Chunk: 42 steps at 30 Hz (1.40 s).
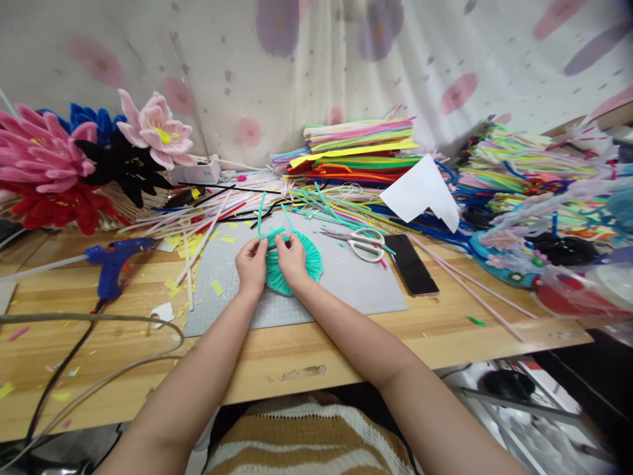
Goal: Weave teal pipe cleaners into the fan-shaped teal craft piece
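My left hand and my right hand are both closed in a pinch on a teal pipe-cleaner fan piece lying on a grey cutting mat. The fingertips meet at its top edge, where a few teal pipe-cleaner stems stick up and away. The fan spreads out to the right under my right hand, which hides part of it.
White-handled scissors and a black phone lie right of the hands. A blue glue gun with cables lies left. Pipe-cleaner flowers stand far left, stacks of coloured pipe cleaners at the back, loose stems all around.
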Motion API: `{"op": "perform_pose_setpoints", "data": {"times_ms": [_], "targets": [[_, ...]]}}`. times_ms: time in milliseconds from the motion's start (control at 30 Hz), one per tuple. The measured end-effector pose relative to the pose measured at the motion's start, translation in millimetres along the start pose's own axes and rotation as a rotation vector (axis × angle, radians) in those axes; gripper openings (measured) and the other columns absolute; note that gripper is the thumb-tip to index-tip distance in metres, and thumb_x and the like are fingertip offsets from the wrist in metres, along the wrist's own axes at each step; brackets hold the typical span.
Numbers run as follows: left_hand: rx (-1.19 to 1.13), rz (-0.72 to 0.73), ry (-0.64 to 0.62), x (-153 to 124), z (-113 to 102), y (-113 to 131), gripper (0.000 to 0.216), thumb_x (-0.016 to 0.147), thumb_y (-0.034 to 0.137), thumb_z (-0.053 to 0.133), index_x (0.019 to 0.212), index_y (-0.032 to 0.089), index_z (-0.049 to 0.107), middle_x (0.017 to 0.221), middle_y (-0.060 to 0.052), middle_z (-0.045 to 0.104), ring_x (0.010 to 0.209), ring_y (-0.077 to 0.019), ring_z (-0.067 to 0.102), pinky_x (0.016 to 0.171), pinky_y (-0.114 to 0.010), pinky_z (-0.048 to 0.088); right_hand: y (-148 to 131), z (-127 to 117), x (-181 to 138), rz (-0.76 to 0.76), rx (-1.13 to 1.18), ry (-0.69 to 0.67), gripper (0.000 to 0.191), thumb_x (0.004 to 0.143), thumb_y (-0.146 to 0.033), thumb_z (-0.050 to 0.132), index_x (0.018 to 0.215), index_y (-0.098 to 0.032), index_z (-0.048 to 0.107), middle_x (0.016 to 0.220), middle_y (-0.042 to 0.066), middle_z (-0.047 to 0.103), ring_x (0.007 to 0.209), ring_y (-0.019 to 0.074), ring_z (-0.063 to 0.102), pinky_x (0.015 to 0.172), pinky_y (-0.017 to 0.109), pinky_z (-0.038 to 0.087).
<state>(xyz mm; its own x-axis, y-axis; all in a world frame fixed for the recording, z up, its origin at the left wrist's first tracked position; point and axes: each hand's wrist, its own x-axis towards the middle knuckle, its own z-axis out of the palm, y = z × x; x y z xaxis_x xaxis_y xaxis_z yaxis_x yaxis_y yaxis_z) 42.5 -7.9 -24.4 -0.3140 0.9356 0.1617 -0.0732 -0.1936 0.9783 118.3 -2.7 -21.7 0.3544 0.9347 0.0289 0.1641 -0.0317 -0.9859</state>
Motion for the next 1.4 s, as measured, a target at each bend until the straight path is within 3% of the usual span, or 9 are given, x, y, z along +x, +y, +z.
{"op": "perform_pose_setpoints", "data": {"times_ms": [200,367,533,700,800,900,1167,1267,1400], "targets": [[0.087,0.056,-0.024,2,-3,1,0.014,0.068,0.029,0.060,0.061,0.017,0.059,0.056,0.003,0.053,0.054,-0.0095,0.045,0.053,-0.021,0.036,-1,0,1,0.022,0.002,0.004,0.014,0.077,-0.034,0.046,0.080,-0.020,0.044,0.076,0.000,0.053,0.069,0.0128,0.050,0.069,0.025,0.040],[0.068,0.007,0.007,3,-2,2,0.017,0.068,0.031,0.059,0.062,0.015,0.059,0.056,0.003,0.052,0.053,-0.0084,0.043,0.052,-0.020,0.035,2,2,2,-0.048,0.082,-0.001,0.013,0.080,-0.030,0.043,0.085,-0.021,0.034,0.080,0.000,0.046,0.068,0.0113,0.046,0.067,0.023,0.039],[0.043,-0.034,-0.006,2,0,4,0.016,0.065,0.030,0.059,0.058,0.015,0.057,0.053,0.004,0.051,0.052,-0.0083,0.042,0.052,-0.020,0.035,0,0,-2,-0.136,0.044,0.011,0.013,0.082,-0.030,0.041,0.086,-0.021,0.033,0.082,0.001,0.046,0.071,0.0118,0.046,0.071,0.025,0.038],[0.040,0.009,-0.083,4,0,5,0.011,0.064,0.025,0.055,0.058,0.016,0.056,0.055,0.004,0.052,0.055,-0.0096,0.045,0.054,-0.020,0.036,-4,-4,3,-0.100,-0.004,0.013,0.024,0.083,-0.040,0.040,0.096,-0.020,0.036,0.084,0.002,0.050,0.072,0.0126,0.049,0.072,0.026,0.039],[0.035,0.030,-0.110,4,1,6,0.015,0.067,0.030,0.056,0.066,0.016,0.060,0.062,0.002,0.058,0.062,-0.0115,0.050,0.060,-0.022,0.039,-6,-5,11,-0.118,-0.031,-0.093,0.026,0.085,-0.042,0.037,0.095,-0.019,0.044,0.082,0.002,0.054,0.075,0.0127,0.053,0.074,0.025,0.040],[0.059,0.038,-0.088,5,2,6,0.020,0.067,0.035,0.060,0.072,0.016,0.063,0.070,0.000,0.062,0.067,-0.0130,0.054,0.066,-0.023,0.041,-10,-9,22,-0.200,-0.054,-0.236,0.033,0.086,-0.042,0.032,0.078,-0.018,0.053,0.080,0.002,0.057,0.081,0.0127,0.054,0.075,0.024,0.040],[-0.009,-0.072,-0.216,4,-3,7,0.027,0.063,0.039,0.066,0.076,0.015,0.067,0.067,-0.002,0.065,0.064,-0.0152,0.059,0.060,-0.025,0.043,-39,-34,47,-0.230,-0.333,-0.567,0.023,0.070,-0.034,0.058,0.059,-0.014,0.058,0.055,-0.003,0.052,0.055,0.0086,0.045,0.055,0.022,0.034],[-0.050,-0.146,-0.251,4,-1,10,0.029,0.061,0.041,0.068,0.073,0.015,0.065,0.062,-0.001,0.064,0.058,-0.0150,0.058,0.056,-0.025,0.044,-51,-36,60,-0.282,-0.443,-0.493,0.022,0.070,-0.031,0.059,0.056,-0.014,0.055,0.051,-0.003,0.049,0.052,0.0079,0.042,0.054,0.022,0.032],[-0.121,-0.218,-0.264,4,0,14,0.031,0.056,0.042,0.070,0.071,0.015,0.064,0.061,-0.001,0.063,0.057,-0.0153,0.058,0.056,-0.026,0.045,-57,-27,80,-0.259,-0.353,-0.335,0.022,0.074,-0.028,0.055,0.058,-0.014,0.053,0.053,-0.003,0.047,0.055,0.0086,0.044,0.057,0.022,0.035]]}}
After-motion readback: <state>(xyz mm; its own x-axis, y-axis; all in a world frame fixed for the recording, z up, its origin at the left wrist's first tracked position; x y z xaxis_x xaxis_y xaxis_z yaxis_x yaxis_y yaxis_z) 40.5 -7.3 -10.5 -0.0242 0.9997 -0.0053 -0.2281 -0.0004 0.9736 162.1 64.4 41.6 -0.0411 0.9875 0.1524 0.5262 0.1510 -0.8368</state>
